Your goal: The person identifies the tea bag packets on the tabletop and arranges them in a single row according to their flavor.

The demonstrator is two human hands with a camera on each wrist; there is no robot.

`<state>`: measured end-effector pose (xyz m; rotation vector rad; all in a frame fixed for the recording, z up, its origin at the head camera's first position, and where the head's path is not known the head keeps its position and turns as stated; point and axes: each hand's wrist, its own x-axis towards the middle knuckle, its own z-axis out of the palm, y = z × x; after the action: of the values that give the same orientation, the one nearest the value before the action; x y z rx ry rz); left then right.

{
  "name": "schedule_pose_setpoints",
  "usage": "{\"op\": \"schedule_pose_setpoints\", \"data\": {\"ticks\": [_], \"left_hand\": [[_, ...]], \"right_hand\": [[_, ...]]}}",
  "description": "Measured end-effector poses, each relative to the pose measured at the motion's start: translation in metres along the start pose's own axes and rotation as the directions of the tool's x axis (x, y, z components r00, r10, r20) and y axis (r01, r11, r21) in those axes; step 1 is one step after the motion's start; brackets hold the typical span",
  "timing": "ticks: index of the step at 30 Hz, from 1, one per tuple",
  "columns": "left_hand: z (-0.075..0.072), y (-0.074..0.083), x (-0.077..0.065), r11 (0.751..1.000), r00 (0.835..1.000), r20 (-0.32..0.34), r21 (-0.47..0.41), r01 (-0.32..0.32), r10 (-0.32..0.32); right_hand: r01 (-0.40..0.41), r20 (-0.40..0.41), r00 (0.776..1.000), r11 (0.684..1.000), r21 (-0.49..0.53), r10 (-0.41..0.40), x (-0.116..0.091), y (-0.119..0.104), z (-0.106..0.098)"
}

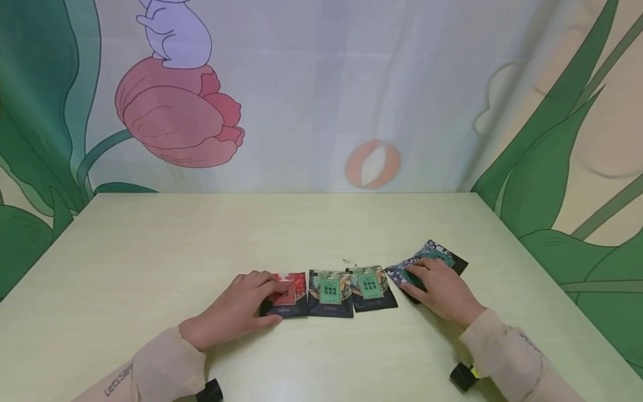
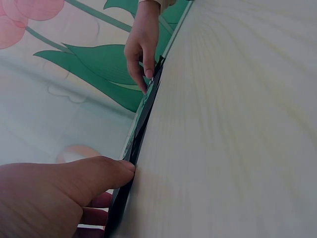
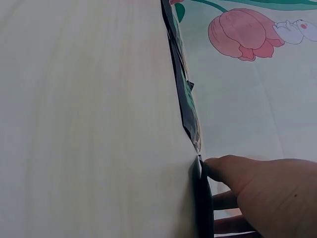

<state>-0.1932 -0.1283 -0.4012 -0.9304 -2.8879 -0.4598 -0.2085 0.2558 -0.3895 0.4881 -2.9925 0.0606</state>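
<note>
In the head view, my left hand [image 1: 243, 301] grips the left end of a red-and-black tea sachet [image 1: 293, 296], thumb at the near edge and fingers over the top. Beside it lie two green-labelled tea sachets, a middle one [image 1: 330, 304] and a slightly turned one [image 1: 374, 298]. My right hand [image 1: 444, 287] holds a blue floral tea sachet [image 1: 437, 254] that sits askew at the row's right end; whether a second one lies under it I cannot tell. The left wrist view shows my thumb [image 2: 119, 171] against a dark sachet edge [image 2: 119, 203].
The pale wooden table [image 1: 150, 240] carries the row near its middle. Behind it hangs a curtain [image 1: 301, 111] printed with flowers and leaves. Black wrist devices [image 1: 463, 377] sit under both sleeves.
</note>
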Motion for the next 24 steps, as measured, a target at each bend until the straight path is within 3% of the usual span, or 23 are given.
{"op": "schedule_pose_setpoints", "data": {"ticks": [24], "left_hand": [[0.0005, -0.0004, 0.0002, 1.0, 1.0, 0.001, -0.002, 0.005, -0.005]], "right_hand": [[-0.059, -0.033, 0.998, 0.997, -0.053, 0.058, 0.0025, -0.0088, 0.009]]}}
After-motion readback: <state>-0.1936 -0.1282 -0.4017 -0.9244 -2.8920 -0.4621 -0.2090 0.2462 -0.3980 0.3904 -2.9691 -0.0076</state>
